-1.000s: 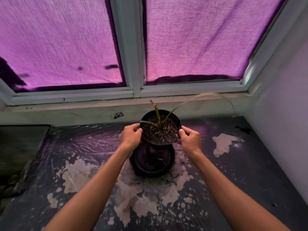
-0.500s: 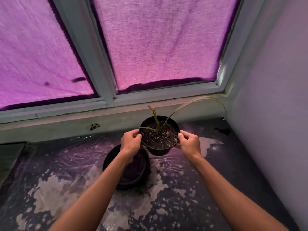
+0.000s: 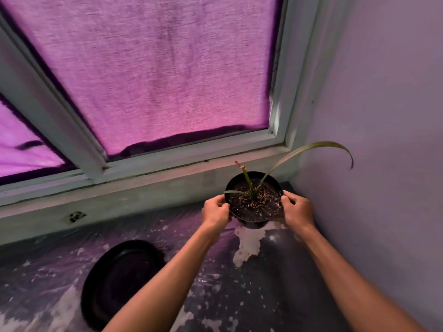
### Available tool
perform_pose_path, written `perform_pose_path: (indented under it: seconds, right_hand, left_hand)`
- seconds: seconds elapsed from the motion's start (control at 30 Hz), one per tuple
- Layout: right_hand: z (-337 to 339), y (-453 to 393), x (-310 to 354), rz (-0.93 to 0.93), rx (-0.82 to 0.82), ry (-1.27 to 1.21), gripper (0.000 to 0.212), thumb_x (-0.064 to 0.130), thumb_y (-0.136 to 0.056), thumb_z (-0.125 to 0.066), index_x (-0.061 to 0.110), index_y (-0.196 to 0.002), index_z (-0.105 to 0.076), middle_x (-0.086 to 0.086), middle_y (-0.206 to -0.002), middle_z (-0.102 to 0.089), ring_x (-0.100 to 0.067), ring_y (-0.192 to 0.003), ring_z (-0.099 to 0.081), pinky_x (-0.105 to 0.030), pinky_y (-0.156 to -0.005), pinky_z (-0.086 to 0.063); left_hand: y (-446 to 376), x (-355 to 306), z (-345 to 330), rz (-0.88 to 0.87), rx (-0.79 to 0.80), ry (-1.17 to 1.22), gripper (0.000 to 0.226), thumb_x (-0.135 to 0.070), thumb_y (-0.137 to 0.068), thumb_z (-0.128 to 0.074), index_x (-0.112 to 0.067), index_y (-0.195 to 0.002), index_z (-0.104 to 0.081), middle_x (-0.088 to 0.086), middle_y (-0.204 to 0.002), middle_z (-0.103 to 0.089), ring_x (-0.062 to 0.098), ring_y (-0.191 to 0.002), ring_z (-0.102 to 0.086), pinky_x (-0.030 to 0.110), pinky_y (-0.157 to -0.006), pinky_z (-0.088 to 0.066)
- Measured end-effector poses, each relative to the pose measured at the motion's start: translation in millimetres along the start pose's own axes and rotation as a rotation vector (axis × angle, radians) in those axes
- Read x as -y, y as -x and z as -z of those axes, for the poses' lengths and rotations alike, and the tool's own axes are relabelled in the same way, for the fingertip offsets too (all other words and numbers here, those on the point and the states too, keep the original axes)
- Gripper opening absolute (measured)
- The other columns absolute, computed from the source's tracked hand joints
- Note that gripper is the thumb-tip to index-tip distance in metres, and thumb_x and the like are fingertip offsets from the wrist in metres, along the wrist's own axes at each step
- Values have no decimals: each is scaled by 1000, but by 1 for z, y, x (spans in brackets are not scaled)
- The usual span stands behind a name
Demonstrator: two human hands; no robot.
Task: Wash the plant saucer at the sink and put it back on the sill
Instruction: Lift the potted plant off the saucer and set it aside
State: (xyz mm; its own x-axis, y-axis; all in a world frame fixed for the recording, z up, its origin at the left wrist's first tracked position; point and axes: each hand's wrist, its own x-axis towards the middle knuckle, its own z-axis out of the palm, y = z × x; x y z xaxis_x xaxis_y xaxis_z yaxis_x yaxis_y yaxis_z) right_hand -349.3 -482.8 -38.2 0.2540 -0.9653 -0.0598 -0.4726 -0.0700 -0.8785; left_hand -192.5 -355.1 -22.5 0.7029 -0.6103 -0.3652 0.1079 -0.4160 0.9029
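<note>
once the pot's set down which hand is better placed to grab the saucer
Left, probably. The saucer lies on the sill down to the left, right beside the left forearm. The left hand and right hand both hold the pot, and the right would have to cross over.

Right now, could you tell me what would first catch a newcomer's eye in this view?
The glowing pink-purple curtain fills the window at the top. Below it, near the right corner, the left hand and right hand grip a black plant pot by its rim, one long leaf arching toward the wall. The empty black saucer sits lower left on the flaking dark sill.
</note>
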Motion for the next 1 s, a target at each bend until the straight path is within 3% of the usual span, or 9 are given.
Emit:
perform_pose_path:
  seconds: [0.1,0.23,0.4,0.47,0.57,0.83,0.9,1.0]
  right_hand:
    - [9,-29,-15,-40,-3,5,32,10,-94,-53,2,-123,-63,-12,-127,-64,-22,-113,-60,-22,-91,-42]
    - [13,-60,-32,-102,-27,-10,33,10,-94,-52,7,-124,-63,-8,-127,-64,-12,-101,-58,-17,-83,-38]
    - [14,-87,-51,-145,-34,-27,33,10,-95,-50,8,-126,-62,-8,-130,-62,-20,-114,-60,-18,-89,-38]
    - [14,-94,-57,-151,-37,-32,33,9,-96,-50,8,-126,-62,-7,-129,-62,-18,-109,-61,-17,-87,-39]
    - [12,-101,-65,-166,-45,-63,33,7,-96,-50,7,-126,-62,-7,-129,-62,-20,-117,-58,-15,-88,-38]
    - [4,-106,-87,-204,-81,-151,32,5,-95,-50,8,-125,-63,-6,-125,-65,-11,-108,-57,-20,-91,-39]
    - [2,-105,-89,-217,-71,-182,34,5,-96,-49,9,-127,-61,-7,-127,-64,-15,-114,-57,-23,-96,-41]
    - [-2,-100,-89,-235,-86,-194,35,5,-96,-49,7,-130,-58,-7,-132,-60,-21,-122,-54,-22,-99,-36]
  left_hand:
    - [-19,-2,-32,14,4,-5,38,1,-94,-48,-14,-122,-68,13,-104,-74,25,-82,-65,44,-75,-58]
    - [-42,3,-65,58,3,3,37,2,-93,-49,-12,-121,-68,13,-106,-74,25,-86,-66,47,-83,-57]
    - [-64,9,-94,104,1,20,36,2,-94,-51,-13,-123,-67,10,-110,-73,32,-104,-68,44,-91,-55]
    - [-70,12,-102,113,5,21,37,2,-94,-51,-13,-123,-67,9,-109,-73,31,-104,-68,43,-92,-54]
    - [-77,17,-109,115,30,27,38,3,-94,-51,-13,-125,-65,8,-110,-73,29,-103,-68,45,-93,-55]
    - [-82,24,-111,90,181,6,43,2,-95,-51,-16,-133,-59,3,-117,-71,26,-109,-67,47,-99,-52]
    - [-81,21,-109,95,219,-7,42,0,-96,-51,-17,-134,-57,3,-119,-70,25,-109,-67,47,-100,-52]
    - [-74,16,-105,109,270,-52,37,-5,-98,-51,-17,-133,-57,6,-122,-69,23,-108,-65,35,-99,-49]
